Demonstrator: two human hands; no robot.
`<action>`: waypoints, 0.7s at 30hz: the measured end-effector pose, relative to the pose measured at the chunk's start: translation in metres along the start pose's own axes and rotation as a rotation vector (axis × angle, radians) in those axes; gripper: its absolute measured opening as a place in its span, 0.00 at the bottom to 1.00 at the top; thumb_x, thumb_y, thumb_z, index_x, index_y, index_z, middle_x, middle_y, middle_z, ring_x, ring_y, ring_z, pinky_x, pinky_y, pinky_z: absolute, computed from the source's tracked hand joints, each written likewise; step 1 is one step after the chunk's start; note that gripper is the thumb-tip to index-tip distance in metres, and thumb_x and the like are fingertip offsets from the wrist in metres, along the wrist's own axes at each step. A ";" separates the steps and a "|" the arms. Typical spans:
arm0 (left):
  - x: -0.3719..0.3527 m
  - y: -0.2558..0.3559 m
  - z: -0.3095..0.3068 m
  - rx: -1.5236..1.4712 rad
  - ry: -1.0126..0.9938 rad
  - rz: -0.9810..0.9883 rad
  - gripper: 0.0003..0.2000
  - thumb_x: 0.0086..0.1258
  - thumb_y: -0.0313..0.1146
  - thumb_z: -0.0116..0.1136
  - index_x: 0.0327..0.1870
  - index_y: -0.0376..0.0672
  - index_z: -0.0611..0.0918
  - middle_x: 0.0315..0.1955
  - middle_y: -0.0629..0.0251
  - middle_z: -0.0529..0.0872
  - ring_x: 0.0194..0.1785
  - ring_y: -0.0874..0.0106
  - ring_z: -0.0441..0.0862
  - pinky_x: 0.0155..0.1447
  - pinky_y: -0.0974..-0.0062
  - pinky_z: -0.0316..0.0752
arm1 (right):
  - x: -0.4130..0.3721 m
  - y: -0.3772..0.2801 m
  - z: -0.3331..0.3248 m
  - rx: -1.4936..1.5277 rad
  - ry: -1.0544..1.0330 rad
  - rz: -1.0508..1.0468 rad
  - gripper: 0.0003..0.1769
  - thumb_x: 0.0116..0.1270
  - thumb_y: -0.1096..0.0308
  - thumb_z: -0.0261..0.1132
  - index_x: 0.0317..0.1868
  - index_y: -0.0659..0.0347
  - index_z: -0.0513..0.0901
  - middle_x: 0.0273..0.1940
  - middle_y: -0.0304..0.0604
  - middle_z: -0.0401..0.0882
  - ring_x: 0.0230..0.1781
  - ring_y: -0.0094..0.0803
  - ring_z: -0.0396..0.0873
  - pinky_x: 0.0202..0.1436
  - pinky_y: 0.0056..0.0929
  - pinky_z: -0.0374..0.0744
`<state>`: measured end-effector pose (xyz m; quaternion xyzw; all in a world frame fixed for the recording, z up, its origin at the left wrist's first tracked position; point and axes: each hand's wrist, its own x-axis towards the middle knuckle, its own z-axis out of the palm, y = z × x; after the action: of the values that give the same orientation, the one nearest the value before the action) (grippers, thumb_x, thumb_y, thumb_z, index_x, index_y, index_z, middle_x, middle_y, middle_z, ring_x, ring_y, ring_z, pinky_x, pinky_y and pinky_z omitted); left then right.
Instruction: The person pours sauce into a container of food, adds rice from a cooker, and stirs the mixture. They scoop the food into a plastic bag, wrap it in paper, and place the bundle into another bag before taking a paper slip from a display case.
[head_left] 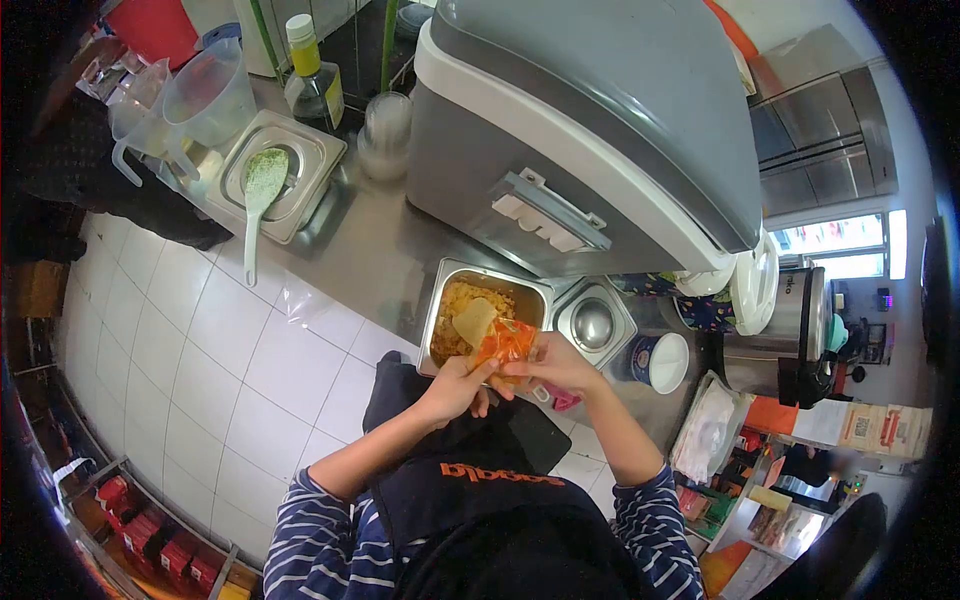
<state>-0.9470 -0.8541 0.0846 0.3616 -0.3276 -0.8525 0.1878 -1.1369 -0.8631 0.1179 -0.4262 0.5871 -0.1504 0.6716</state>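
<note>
Both of my hands are closed on an orange printed plastic packet, held over the near right side of a steel food pan. My left hand pinches the packet's lower left edge, while my right hand grips its right side. Yellow-brown crumbly food fills the pan, and a pale yellowish mound lies on top, just beyond the packet. Part of the pan's near side is hidden behind the packet and my hands. To the pan's right sits a steel lid.
A large grey appliance stands behind the pan. Left along the counter, a green-flecked paddle rests on a lidded steel pan, near plastic jugs and a bottle. A white-lidded tub is at right.
</note>
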 end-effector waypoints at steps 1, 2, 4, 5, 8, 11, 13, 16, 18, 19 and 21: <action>-0.001 0.001 0.000 0.002 0.003 -0.007 0.16 0.72 0.38 0.38 0.43 0.31 0.72 0.27 0.56 0.83 0.14 0.76 0.72 0.17 0.81 0.69 | 0.001 0.000 0.002 -0.061 0.011 -0.048 0.13 0.62 0.62 0.60 0.31 0.66 0.76 0.22 0.40 0.78 0.20 0.24 0.78 0.22 0.21 0.78; -0.003 0.003 0.001 0.004 0.007 -0.015 0.16 0.72 0.38 0.38 0.43 0.31 0.72 0.27 0.56 0.83 0.14 0.76 0.72 0.17 0.81 0.69 | 0.003 0.001 0.001 -0.055 0.006 0.001 0.13 0.63 0.62 0.60 0.31 0.66 0.76 0.22 0.41 0.78 0.19 0.24 0.78 0.22 0.20 0.77; -0.005 0.005 0.002 -0.057 0.012 -0.042 0.15 0.72 0.38 0.40 0.42 0.32 0.72 0.27 0.57 0.82 0.15 0.76 0.73 0.17 0.82 0.69 | 0.007 0.003 -0.005 -0.044 -0.005 0.100 0.13 0.63 0.61 0.59 0.32 0.66 0.76 0.22 0.41 0.78 0.19 0.25 0.78 0.20 0.20 0.77; -0.006 0.004 0.002 -0.120 0.011 -0.064 0.15 0.71 0.38 0.42 0.42 0.32 0.73 0.27 0.58 0.82 0.16 0.76 0.73 0.17 0.82 0.69 | 0.006 0.000 -0.008 0.025 -0.019 0.151 0.14 0.63 0.61 0.59 0.32 0.65 0.76 0.22 0.41 0.78 0.19 0.25 0.78 0.20 0.20 0.77; -0.006 0.003 0.006 -0.189 0.026 -0.131 0.13 0.69 0.38 0.47 0.40 0.34 0.73 0.24 0.63 0.80 0.17 0.76 0.74 0.18 0.82 0.70 | 0.000 -0.013 -0.012 0.104 -0.043 0.225 0.15 0.64 0.59 0.58 0.31 0.66 0.76 0.22 0.42 0.78 0.19 0.25 0.78 0.19 0.20 0.76; -0.001 0.006 0.017 -0.271 0.113 -0.233 0.12 0.66 0.39 0.52 0.38 0.37 0.74 0.22 0.68 0.77 0.18 0.76 0.75 0.19 0.80 0.71 | -0.004 -0.019 -0.011 -0.040 -0.062 0.154 0.15 0.64 0.59 0.58 0.32 0.66 0.77 0.22 0.42 0.78 0.20 0.25 0.78 0.20 0.19 0.77; 0.005 0.002 0.024 -0.288 0.181 -0.260 0.12 0.65 0.40 0.55 0.34 0.40 0.74 0.22 0.68 0.77 0.18 0.76 0.75 0.19 0.79 0.71 | -0.008 -0.028 -0.019 -0.133 -0.118 0.124 0.15 0.63 0.60 0.60 0.33 0.66 0.77 0.23 0.42 0.79 0.21 0.25 0.79 0.21 0.19 0.77; 0.010 -0.005 0.020 -0.191 0.116 -0.151 0.12 0.64 0.41 0.55 0.32 0.40 0.73 0.21 0.67 0.77 0.17 0.76 0.74 0.19 0.80 0.71 | -0.005 -0.033 -0.033 -0.308 -0.154 0.048 0.14 0.59 0.62 0.64 0.33 0.66 0.78 0.24 0.42 0.79 0.23 0.24 0.79 0.23 0.19 0.78; 0.008 -0.003 0.018 -0.246 0.049 -0.175 0.13 0.65 0.42 0.54 0.33 0.40 0.74 0.21 0.67 0.77 0.16 0.76 0.73 0.19 0.80 0.71 | 0.001 -0.030 -0.040 -0.244 -0.178 0.151 0.15 0.56 0.62 0.67 0.32 0.67 0.79 0.25 0.43 0.80 0.24 0.25 0.80 0.25 0.19 0.79; 0.007 -0.001 0.019 -0.273 0.017 -0.187 0.13 0.65 0.42 0.54 0.34 0.39 0.74 0.21 0.67 0.77 0.15 0.76 0.73 0.19 0.80 0.70 | 0.003 -0.033 -0.041 -0.224 -0.204 0.184 0.15 0.56 0.62 0.67 0.32 0.68 0.79 0.25 0.43 0.80 0.24 0.25 0.80 0.25 0.20 0.79; 0.006 0.003 0.021 -0.258 0.067 -0.194 0.14 0.66 0.42 0.52 0.36 0.39 0.74 0.21 0.67 0.77 0.15 0.76 0.73 0.18 0.80 0.70 | 0.004 -0.038 -0.041 -0.228 -0.244 0.224 0.15 0.56 0.62 0.67 0.33 0.68 0.79 0.25 0.44 0.80 0.24 0.26 0.80 0.26 0.21 0.80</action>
<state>-0.9658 -0.8504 0.0943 0.3926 -0.1724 -0.8890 0.1605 -1.1623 -0.9045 0.1457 -0.4466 0.5583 0.0452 0.6977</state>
